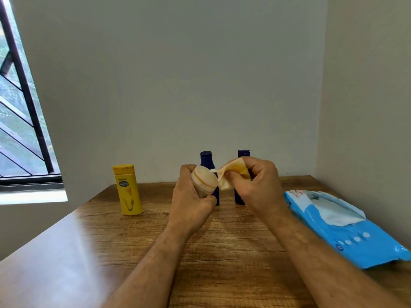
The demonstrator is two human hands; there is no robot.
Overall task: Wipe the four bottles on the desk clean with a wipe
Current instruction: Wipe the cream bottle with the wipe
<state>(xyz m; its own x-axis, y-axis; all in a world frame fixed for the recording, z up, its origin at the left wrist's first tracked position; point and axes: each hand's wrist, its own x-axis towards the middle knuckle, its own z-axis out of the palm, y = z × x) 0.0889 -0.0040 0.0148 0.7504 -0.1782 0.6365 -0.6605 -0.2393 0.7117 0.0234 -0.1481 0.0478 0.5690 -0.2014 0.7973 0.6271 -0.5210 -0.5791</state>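
Observation:
My left hand point(191, 201) grips a beige bottle point(204, 181) above the desk, its round cap end tilted toward the camera. My right hand point(258, 185) pinches a crumpled, yellow-stained wipe point(231, 174) just right of that bottle's cap. Behind my hands two dark blue bottles stand upright, one point(206, 160) at the left and one point(243, 153) at the right, both partly hidden. A yellow bottle point(128, 189) stands upright farther left on the wooden desk point(89, 252).
A blue pack of wipes point(347, 232) lies at the desk's right side with its flap open and a white wipe showing. Walls close off the back and right. A barred window point(20, 121) is at the left.

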